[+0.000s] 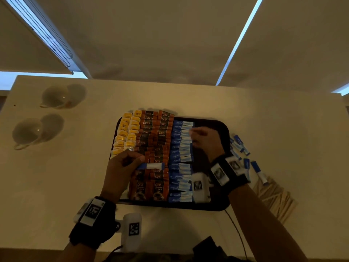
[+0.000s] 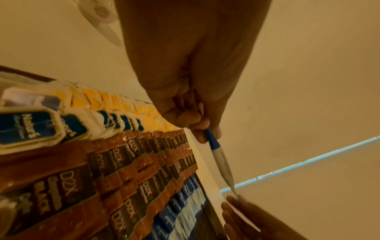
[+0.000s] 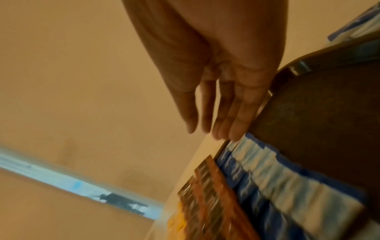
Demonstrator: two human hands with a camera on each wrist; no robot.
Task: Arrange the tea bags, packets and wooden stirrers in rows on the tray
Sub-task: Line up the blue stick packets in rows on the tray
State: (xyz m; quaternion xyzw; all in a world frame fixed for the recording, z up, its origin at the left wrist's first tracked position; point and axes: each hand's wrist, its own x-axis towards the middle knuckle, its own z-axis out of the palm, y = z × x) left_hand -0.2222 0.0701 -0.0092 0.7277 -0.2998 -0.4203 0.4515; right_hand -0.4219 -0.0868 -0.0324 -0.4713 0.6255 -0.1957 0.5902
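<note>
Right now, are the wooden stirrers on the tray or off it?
Off it. The wooden stirrers lie in a loose pile on the table, right of the tray.

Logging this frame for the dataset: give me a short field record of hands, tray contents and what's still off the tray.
left hand: pinches one blue stick packet
right hand: open, fingers straight, at the blue packet row
tray: dark, right strip bare
rows on tray: yellow tea bags, brown D2X packets, blue packets
off tray, right: loose blue packets, wooden stirrers
off tray, left: two cups
</note>
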